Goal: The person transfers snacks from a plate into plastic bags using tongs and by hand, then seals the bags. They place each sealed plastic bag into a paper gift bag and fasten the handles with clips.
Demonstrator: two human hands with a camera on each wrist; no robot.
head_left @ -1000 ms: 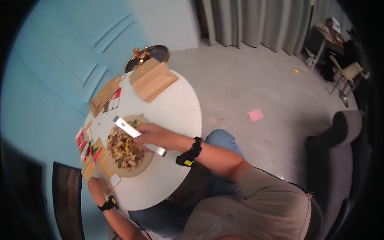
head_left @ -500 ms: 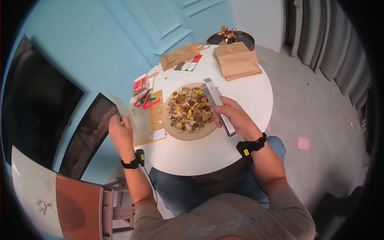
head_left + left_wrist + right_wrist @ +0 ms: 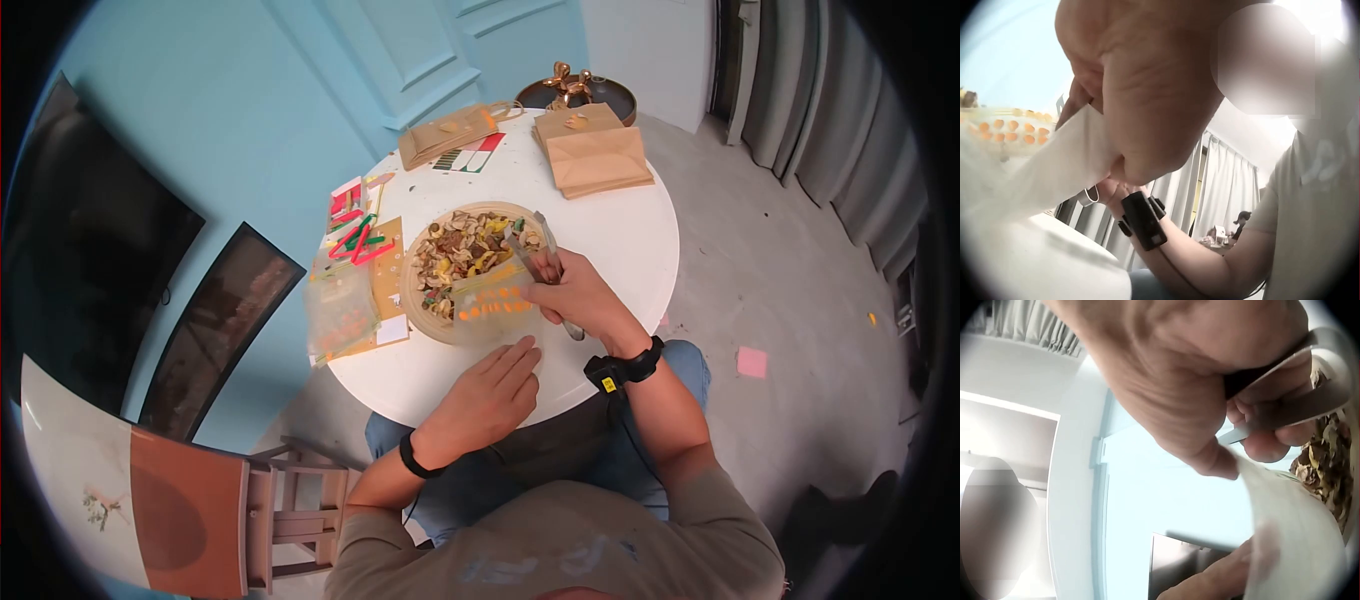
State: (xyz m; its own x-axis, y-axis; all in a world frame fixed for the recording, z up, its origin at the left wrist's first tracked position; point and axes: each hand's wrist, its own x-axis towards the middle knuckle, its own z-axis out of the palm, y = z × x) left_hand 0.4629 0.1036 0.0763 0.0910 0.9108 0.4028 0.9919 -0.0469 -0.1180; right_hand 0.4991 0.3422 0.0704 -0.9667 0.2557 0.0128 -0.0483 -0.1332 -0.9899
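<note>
My right hand (image 3: pixel 585 295) grips silver metal tongs (image 3: pixel 1291 412) and pinches the edge of a translucent bag with orange print (image 3: pixel 495 310) between thumb and fingers. My left hand (image 3: pixel 485 395) is at the bag's near edge, its fingers fairly straight. In the left wrist view the bag passes between the left thumb and fingers. Behind the bag stands a round beige dish (image 3: pixel 409 285) heaped with a dried mix (image 3: pixel 460 245) of brown, cream and yellow pieces. The bag overlaps the near part of the mix in the head view.
More translucent bags (image 3: pixel 335 310) lie at the left table edge, beside red and green clips (image 3: pixel 355 245) and a white card (image 3: pixel 392 330). Brown paper bags (image 3: pixel 600 160) stand at the back of the white round table (image 3: pixel 625 250). A patterned card (image 3: pixel 470 155) lies near them.
My left hand has come from the left side to the table's front with a translucent bag. The right hand now pinches that bag while keeping the tongs, which have turned slightly.
</note>
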